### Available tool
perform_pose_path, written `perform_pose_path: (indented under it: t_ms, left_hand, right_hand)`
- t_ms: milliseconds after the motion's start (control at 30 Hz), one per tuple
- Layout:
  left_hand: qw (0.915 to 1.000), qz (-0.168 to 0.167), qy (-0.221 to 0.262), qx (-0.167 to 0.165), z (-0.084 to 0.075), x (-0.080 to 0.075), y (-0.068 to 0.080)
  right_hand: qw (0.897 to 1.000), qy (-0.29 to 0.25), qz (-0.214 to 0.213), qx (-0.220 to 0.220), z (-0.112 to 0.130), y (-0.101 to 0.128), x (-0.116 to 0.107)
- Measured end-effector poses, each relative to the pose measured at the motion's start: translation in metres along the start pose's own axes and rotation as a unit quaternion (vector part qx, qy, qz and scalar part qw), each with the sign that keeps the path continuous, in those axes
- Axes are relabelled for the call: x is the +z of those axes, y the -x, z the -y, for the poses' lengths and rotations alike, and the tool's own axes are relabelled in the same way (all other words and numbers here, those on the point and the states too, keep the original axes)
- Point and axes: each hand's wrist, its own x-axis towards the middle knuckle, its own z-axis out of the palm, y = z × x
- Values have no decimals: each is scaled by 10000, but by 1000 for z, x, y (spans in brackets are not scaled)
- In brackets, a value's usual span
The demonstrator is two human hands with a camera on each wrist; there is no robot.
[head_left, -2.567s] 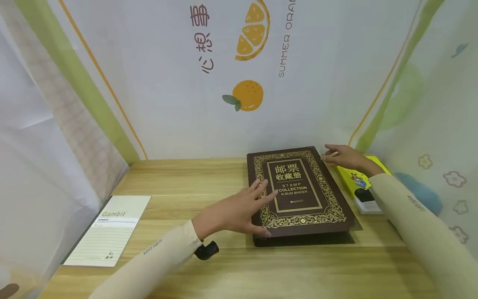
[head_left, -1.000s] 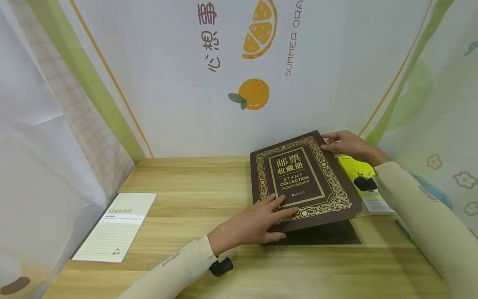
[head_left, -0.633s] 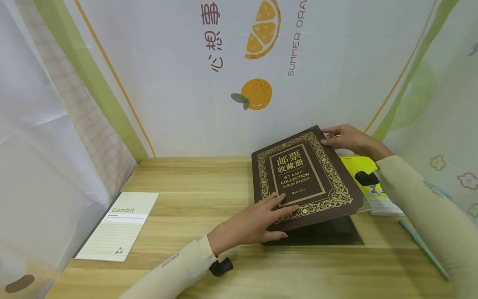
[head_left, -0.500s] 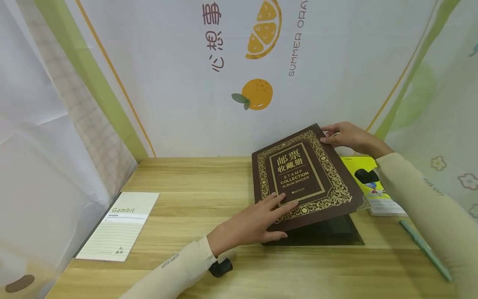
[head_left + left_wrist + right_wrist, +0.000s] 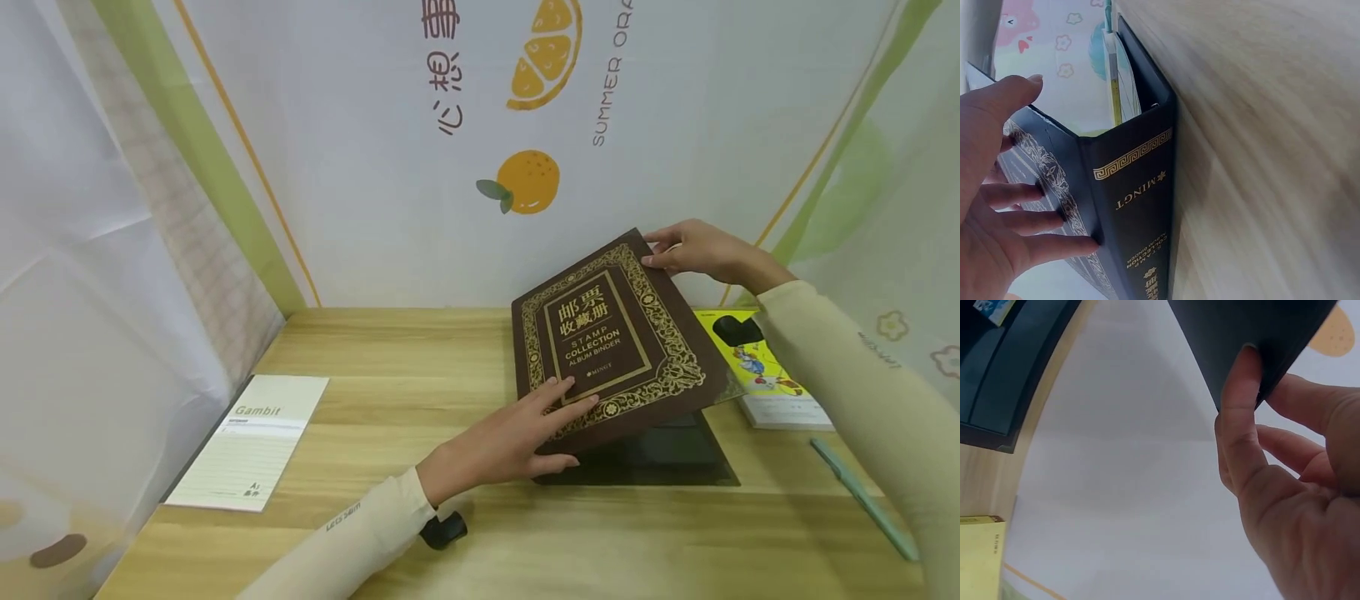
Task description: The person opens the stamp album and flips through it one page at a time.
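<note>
A dark brown stamp album with gold ornament lies on the table, its front cover tilted up from the right side. My right hand pinches the cover's far right corner between thumb and fingers; the right wrist view shows the thumb and fingers on both faces of the cover. The left hand rests with spread, straight fingers on the cover's near left part. Under the cover, black pages show, and a colourful stamp peeks out in the right wrist view. The spine stands along the album's left side.
A white Gambit notepad lies on the left of the wooden table. To the album's right are a yellow illustrated book and a green pen. A printed white curtain hangs behind the table.
The right hand has moved to the album's corner, taken hold and raised the cover, baring the black pages. The left hand has slid slightly right and nearer on the cover.
</note>
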Motion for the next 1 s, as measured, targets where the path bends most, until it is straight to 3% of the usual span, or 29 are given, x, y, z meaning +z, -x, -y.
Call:
perform_pose_path:
  t_ms: [300,500,1000]
  left_hand:
    - [9990,-429,73,-36,2,4,7]
    - [9970,-763,136,33,3,6,9]
    - [9974,-587,362,-221,7,4,21]
  right_hand:
    - [9998,52,203,-11,28,-12,-6]
    - [9999,101,86,-28,42,-17,-7]
    - [10000,54,5,-75,82,-30,1]
